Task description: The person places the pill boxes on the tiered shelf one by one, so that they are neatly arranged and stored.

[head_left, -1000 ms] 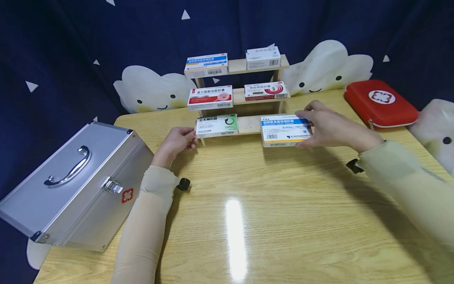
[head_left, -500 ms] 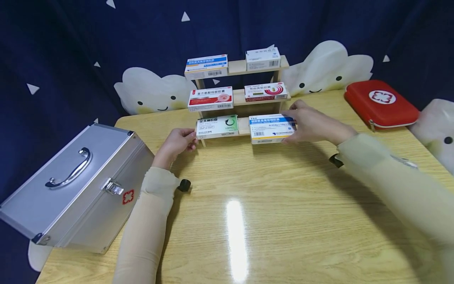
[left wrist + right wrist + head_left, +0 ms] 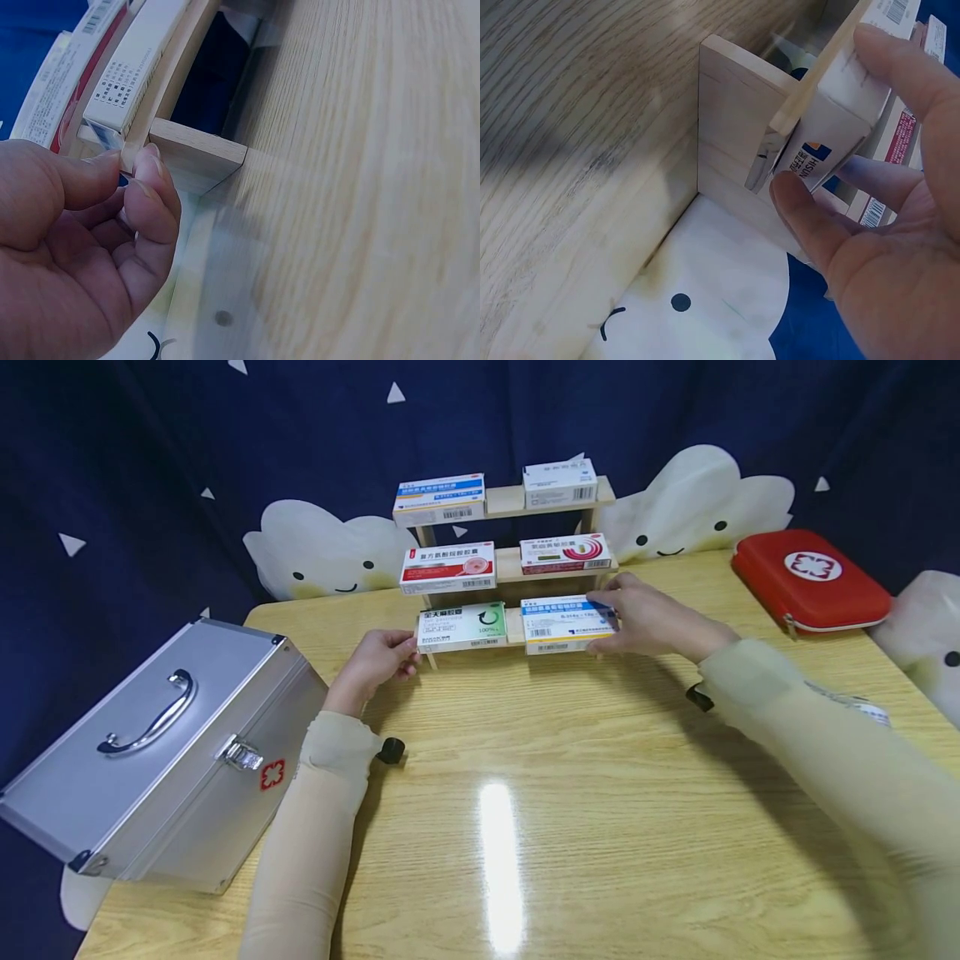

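A three-tier wooden shelf (image 3: 516,618) bears medicine boxes in two columns. With curled fingers and thumb, my left hand (image 3: 372,667) pinches the left end of the lowest board, beside the green-and-white medicine box (image 3: 461,628); the left wrist view shows the fingertips at that board's corner. My right hand (image 3: 651,617) holds the blue-and-white medicine box (image 3: 566,627) by its right end, on the right of the lowest board. Up close in the right wrist view, the box's end (image 3: 810,157) sits between thumb and fingers, over the board's end.
Red-and-white boxes (image 3: 448,568) fill the middle tier, and blue-and-white ones (image 3: 438,500) the top. A silver case (image 3: 172,752) stands at the left of the table (image 3: 600,827). A red zip pouch (image 3: 810,581) lies at the right. Behind hangs a dark blue curtain (image 3: 315,427).
My right hand has moved left and slightly away from me with the blue-and-white medicine box, bringing it over the lowest board, nearer the green one. My left hand has stayed in place.
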`<state>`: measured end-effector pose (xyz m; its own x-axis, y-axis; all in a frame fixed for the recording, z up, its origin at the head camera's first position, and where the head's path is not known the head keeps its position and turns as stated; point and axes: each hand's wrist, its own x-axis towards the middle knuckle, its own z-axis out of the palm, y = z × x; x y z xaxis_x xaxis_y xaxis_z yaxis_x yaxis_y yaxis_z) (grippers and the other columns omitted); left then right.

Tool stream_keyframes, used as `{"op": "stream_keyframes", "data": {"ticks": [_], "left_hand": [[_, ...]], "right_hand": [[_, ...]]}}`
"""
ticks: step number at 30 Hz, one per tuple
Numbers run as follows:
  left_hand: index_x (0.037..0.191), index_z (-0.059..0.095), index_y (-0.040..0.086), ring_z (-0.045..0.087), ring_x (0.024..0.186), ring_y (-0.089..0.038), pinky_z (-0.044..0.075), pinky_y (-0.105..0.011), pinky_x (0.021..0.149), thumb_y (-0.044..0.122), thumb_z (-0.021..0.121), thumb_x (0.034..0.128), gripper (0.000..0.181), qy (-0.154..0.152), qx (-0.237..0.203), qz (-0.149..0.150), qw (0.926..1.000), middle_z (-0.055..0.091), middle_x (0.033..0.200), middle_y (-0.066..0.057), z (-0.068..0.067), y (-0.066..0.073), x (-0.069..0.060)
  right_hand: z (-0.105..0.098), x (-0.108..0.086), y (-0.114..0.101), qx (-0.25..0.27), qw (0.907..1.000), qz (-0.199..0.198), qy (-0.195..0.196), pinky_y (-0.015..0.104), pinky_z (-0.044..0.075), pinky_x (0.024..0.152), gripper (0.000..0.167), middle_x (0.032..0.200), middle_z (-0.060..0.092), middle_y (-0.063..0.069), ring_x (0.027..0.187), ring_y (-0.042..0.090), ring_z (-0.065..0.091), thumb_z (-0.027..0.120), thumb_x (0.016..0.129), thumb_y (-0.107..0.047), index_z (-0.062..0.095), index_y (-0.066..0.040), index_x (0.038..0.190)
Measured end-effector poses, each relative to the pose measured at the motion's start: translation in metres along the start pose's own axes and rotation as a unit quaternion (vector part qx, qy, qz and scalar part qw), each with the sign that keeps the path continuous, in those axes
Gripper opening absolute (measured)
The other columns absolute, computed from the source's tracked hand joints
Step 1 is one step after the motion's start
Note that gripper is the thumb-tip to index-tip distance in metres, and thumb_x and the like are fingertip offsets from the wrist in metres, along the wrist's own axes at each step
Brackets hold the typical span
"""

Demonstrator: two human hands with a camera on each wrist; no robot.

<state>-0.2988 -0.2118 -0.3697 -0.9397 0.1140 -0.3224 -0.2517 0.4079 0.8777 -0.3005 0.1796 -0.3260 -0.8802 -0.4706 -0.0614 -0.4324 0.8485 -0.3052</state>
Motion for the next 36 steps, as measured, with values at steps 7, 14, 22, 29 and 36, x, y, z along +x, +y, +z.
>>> {"op": "stream_keyframes", "data": {"ticks": [7,14,22,29,36], "left_hand": [[0.144,0.047,0.000,0.056,0.074,-0.015,0.050,-0.024,0.066,0.018,0.044,0.1077,0.040,0.000,0.000,0.003,1.0000,0.060,0.109,-0.020,0.000,-0.001,0.001],[0.143,0.047,-0.001,0.056,0.074,-0.014,0.050,-0.024,0.065,0.018,0.044,0.1077,0.040,-0.001,0.000,0.008,1.0000,0.060,0.108,-0.020,0.001,-0.002,0.002],[0.144,0.047,0.000,0.057,0.075,-0.015,0.051,-0.025,0.067,0.019,0.044,0.1077,0.041,-0.001,0.002,0.004,1.0000,0.061,0.107,-0.018,0.002,-0.002,0.004],[0.144,0.047,0.001,0.057,0.079,-0.017,0.051,-0.027,0.072,0.019,0.043,0.1081,0.041,0.001,0.009,-0.003,1.0000,0.060,0.108,-0.017,-0.001,-0.004,0.002],[0.144,0.046,-0.002,0.058,0.094,-0.027,0.053,-0.036,0.084,0.019,0.039,0.1090,0.041,0.020,0.049,-0.003,0.9986,0.058,0.118,-0.020,-0.004,-0.004,-0.005]], "right_hand": [[0.000,0.002,0.000,-0.002,1.0000,0.007,-0.003,0.055,0.036,0.104,0.088,0.141,0.036,0.031,0.121,0.040,0.041,0.083,0.082,-0.032,0.039,0.005,0.148],[0.000,0.002,0.001,-0.007,0.9999,0.008,-0.005,0.057,0.034,0.106,0.088,0.143,0.035,0.031,0.126,0.042,0.040,0.081,0.084,-0.034,0.037,0.005,0.149],[0.001,0.001,0.001,-0.009,0.9990,0.037,-0.024,0.058,0.031,0.109,0.090,0.149,0.028,0.029,0.131,0.043,0.036,0.077,0.087,-0.040,0.032,0.001,0.153],[0.002,0.000,-0.001,-0.010,0.9988,0.036,-0.030,0.059,0.028,0.111,0.088,0.152,0.025,0.026,0.136,0.042,0.030,0.075,0.088,-0.043,0.031,-0.005,0.155],[-0.011,-0.014,-0.005,-0.012,0.9996,0.024,-0.009,0.063,0.028,0.109,0.085,0.154,0.025,0.025,0.138,0.044,0.028,0.069,0.090,-0.052,0.033,-0.013,0.156]]}}
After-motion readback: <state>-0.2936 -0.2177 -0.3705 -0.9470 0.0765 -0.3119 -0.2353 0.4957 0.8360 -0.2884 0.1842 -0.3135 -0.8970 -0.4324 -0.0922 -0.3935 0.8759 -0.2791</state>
